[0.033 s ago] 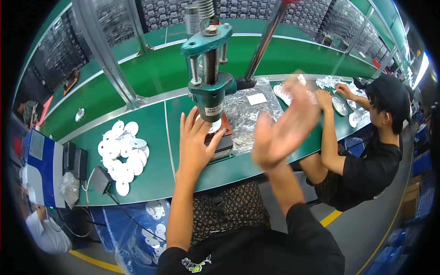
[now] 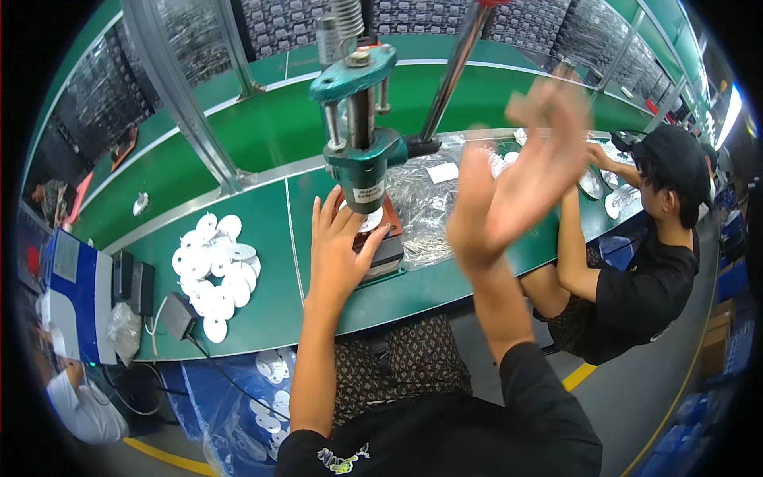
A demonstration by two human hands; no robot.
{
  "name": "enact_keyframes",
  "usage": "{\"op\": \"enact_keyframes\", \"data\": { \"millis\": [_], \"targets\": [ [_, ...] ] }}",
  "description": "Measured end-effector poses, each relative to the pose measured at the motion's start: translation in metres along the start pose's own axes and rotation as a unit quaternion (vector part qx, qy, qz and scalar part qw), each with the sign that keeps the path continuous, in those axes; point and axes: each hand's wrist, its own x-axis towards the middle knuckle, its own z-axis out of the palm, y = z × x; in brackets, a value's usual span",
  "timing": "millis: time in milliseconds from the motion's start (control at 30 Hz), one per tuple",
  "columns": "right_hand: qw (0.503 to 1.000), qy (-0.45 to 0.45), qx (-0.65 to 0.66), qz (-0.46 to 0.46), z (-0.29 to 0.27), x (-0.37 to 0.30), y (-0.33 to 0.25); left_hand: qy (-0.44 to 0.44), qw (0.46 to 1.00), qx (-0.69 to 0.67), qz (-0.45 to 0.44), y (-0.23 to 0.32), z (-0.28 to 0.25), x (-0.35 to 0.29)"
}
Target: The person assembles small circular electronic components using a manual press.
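Green bench (image 2: 262,310): left hand (image 2: 338,250) flat, ungripped, at white disc (image 2: 369,221) under press (image 2: 362,151); right hand (image 2: 513,179) raised, empty, blurred — pinch risk if ram drops.

Left hand (image 2: 338,242) is reaching forward, palm down, fingers spread and stretched out flat, forearm running straight up from the lower edge. Right hand (image 2: 517,171) is hanging raised in the air, open, fingers extended, blurred, elbow bent.
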Motion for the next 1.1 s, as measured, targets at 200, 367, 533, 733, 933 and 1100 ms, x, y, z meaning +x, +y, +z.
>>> {"op": "enact_keyframes", "data": {
  "millis": [200, 367, 533, 733, 933, 1100],
  "targets": [
    [0.949, -0.141, 0.039, 0.279, 0.063, 0.105, 0.017, -0.112, 0.991, -0.065, -0.022, -0.032, -0.02, 0.014],
    [0.972, -0.019, 0.202, 0.12, -0.037, 0.055, -0.026, -0.078, 0.99, -0.116, -0.005, -0.023, 0.016, 0.014],
    [0.929, 0.038, 0.303, 0.207, -0.09, -0.078, -0.078, -0.09, 0.982, -0.168, -0.011, -0.062, 0.014, -0.007],
    [0.879, -0.054, 0.419, 0.22, -0.05, -0.002, -0.046, -0.02, 0.995, -0.098, -0.022, -0.056, 0.023, -0.013],
    [0.891, -0.084, 0.291, 0.338, -0.031, -0.012, -0.039, 0.015, 0.991, 0.047, 0.126, -0.04, 0.003, -0.036],
    [0.943, -0.228, 0.17, 0.172, -0.065, -0.132, -0.07, -0.045, 0.752, -0.638, -0.161, -0.042, 0.008, -0.097]
  ]
}}
